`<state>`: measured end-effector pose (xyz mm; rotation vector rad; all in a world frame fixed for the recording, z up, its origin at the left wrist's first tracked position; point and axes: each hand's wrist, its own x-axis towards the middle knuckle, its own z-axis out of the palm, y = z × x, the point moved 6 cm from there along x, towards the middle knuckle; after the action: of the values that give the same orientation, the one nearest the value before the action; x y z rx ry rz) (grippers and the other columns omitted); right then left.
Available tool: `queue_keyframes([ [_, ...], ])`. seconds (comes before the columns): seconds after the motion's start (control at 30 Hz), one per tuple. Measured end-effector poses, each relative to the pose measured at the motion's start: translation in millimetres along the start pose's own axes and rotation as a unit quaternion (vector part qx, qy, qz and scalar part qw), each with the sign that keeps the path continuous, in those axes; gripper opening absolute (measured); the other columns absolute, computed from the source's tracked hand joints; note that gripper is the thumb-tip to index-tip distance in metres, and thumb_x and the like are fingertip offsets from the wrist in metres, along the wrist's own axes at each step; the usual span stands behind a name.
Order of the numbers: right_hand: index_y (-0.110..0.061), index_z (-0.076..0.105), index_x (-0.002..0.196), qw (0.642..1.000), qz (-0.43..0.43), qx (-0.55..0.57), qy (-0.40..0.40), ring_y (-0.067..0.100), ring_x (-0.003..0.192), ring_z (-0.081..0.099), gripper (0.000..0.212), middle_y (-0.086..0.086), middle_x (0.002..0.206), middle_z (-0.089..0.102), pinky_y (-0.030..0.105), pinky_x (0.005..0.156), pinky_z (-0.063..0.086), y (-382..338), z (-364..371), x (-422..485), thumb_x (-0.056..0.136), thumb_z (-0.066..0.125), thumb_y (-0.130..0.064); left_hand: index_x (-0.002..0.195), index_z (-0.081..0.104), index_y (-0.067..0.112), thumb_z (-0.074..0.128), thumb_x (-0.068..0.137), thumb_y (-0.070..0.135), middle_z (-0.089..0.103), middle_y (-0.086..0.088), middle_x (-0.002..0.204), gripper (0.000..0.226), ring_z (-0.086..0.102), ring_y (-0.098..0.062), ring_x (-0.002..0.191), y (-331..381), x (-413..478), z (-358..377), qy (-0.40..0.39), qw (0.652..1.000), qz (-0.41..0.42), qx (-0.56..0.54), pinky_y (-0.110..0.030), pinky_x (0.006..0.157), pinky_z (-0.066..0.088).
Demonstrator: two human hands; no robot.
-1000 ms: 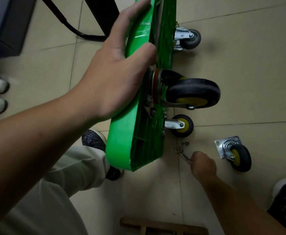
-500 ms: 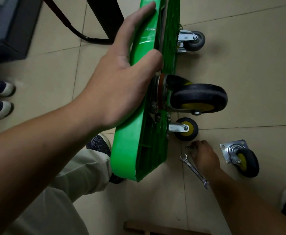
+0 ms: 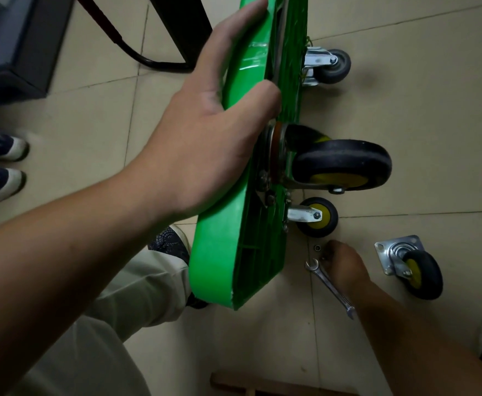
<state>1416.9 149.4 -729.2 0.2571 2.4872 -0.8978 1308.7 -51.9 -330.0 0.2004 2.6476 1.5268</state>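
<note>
Wrench (image 3: 330, 287) released by right hand (image 3: 344, 265) and left lying on floor, handle end now uncovered beside wrist. Hand moved forward off wrench to nuts (image 3: 317, 248); fingertips brought down right at them. Pinch on nut not discernible.

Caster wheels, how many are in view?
4. On the green platform: grey caster at the far end, large caster midway, small caster lower. A loose caster lies on the floor. Others may be hidden.

Beige tiled floor (image 3: 434, 132), thin dark grout lines, dim light. Dark cabinet (image 3: 14, 50) upper left. Black metal frame (image 3: 184, 27) top centre. Wooden piece (image 3: 277, 386) bottom edge.
</note>
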Motion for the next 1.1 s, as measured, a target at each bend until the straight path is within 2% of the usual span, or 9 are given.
queue_keyframes([
  [0.07, -0.012, 0.067, 0.091, 0.999, 0.021, 0.036, 0.003, 0.027, 0.082, 0.067, 0.018, 0.005, 0.085, 0.069, 0.030, 0.071, 0.048, 0, -3, 2, 0.079, 0.079, -0.018, 0.157, 0.032, 0.023, 0.051, 0.094, 0.028, 0.048, 0.018, 0.121, 0.065, 0.049, 0.006, 0.103, 1, 0, 0, -0.007, 1.000, 0.003, 0.006, -0.018, 0.096, 0.046],
  [0.2, -0.016, 0.068, 0.102, 0.996, 0.024, 0.082, 0.019, 0.024, 0.088, 0.065, 0.020, 0.003, 0.093, 0.071, 0.032, 0.079, 0.049, -7, -13, 1, 0.084, 0.073, -0.009, 0.155, 0.029, 0.040, 0.054, 0.100, 0.021, 0.057, 0.024, 0.103, 0.064, 0.061, 0.003, 0.077, -2, 0, -4, -0.017, 1.000, -0.007, 0.026, -0.020, 0.069, 0.053],
  [0.47, -0.010, 0.073, 0.103, 0.997, -0.026, 0.017, 0.073, 0.038, 0.097, 0.065, 0.018, 0.018, 0.104, 0.065, 0.037, 0.083, 0.052, -32, -64, -17, 0.087, 0.065, -0.009, 0.157, 0.018, 0.047, 0.058, 0.100, 0.028, 0.051, 0.025, 0.101, 0.073, 0.060, 0.012, 0.068, 7, -7, -2, -0.041, 0.998, -0.033, 0.046, -0.010, 0.058, 0.049],
  [0.53, -0.008, 0.072, 0.103, 0.993, -0.044, 0.031, 0.103, 0.035, 0.097, 0.065, 0.015, 0.017, 0.103, 0.067, 0.032, 0.082, 0.049, -47, -91, -24, 0.089, 0.066, -0.009, 0.158, 0.014, 0.047, 0.060, 0.099, 0.029, 0.048, 0.027, 0.103, 0.077, 0.060, 0.014, 0.067, 11, -11, -2, -0.049, 0.997, -0.041, 0.040, -0.008, 0.055, 0.047],
  [0.67, -0.019, 0.063, 0.098, 0.980, -0.060, 0.083, 0.170, 0.024, 0.089, 0.066, 0.007, 0.005, 0.093, 0.067, 0.028, 0.078, 0.047, -82, -164, -35, 0.096, 0.064, -0.012, 0.160, 0.003, 0.042, 0.066, 0.094, 0.027, 0.047, 0.030, 0.111, 0.093, 0.064, 0.009, 0.078, 12, -26, 1, -0.069, 0.996, -0.043, 0.042, -0.009, 0.065, 0.051],
  [0.73, -0.022, 0.056, 0.097, 0.967, -0.070, 0.112, 0.219, 0.025, 0.084, 0.068, 0.011, 0.003, 0.089, 0.066, 0.039, 0.078, 0.057, -101, -209, -39, 0.099, 0.058, -0.012, 0.160, 0.000, 0.042, 0.068, 0.091, 0.029, 0.048, 0.021, 0.125, 0.098, 0.062, 0.008, 0.091, 11, -34, 2, -0.075, 0.995, -0.033, 0.052, -0.019, 0.083, 0.054],
  [0.83, -0.020, 0.048, 0.102, 0.948, -0.106, 0.145, 0.263, 0.024, 0.084, 0.068, 0.008, 0.004, 0.091, 0.065, 0.049, 0.083, 0.059, -149, -267, -49, 0.103, 0.050, -0.013, 0.159, 0.000, 0.047, 0.067, 0.090, 0.032, 0.055, 0.011, 0.132, 0.098, 0.068, -0.004, 0.092, 7, -38, -2, -0.069, 0.995, -0.042, 0.050, -0.033, 0.086, 0.059],
  [0.97, -0.016, 0.047, 0.101, 0.930, -0.225, 0.023, 0.291, 0.032, 0.082, 0.056, 0.009, 0.011, 0.091, 0.059, 0.045, 0.074, 0.048, -246, -312, -65, 0.099, 0.039, -0.012, 0.157, 0.005, 0.052, 0.065, 0.077, 0.039, 0.068, 0.001, 0.119, 0.100, 0.074, -0.018, 0.082, 1, -37, -7, -0.072, 0.996, -0.032, 0.035, -0.047, 0.077, 0.062],
  [1.1, -0.012, 0.054, 0.118, 0.865, -0.355, -0.155, 0.319, 0.034, 0.087, 0.053, 0.029, 0.012, 0.098, 0.056, 0.042, 0.076, 0.041, -326, -334, -73, 0.092, 0.042, -0.017, 0.156, 0.005, 0.054, 0.065, 0.073, 0.046, 0.069, -0.003, 0.122, 0.103, 0.075, -0.018, 0.087, -7, -34, -14, -0.080, 0.996, -0.018, 0.026, -0.047, 0.081, 0.061],
])
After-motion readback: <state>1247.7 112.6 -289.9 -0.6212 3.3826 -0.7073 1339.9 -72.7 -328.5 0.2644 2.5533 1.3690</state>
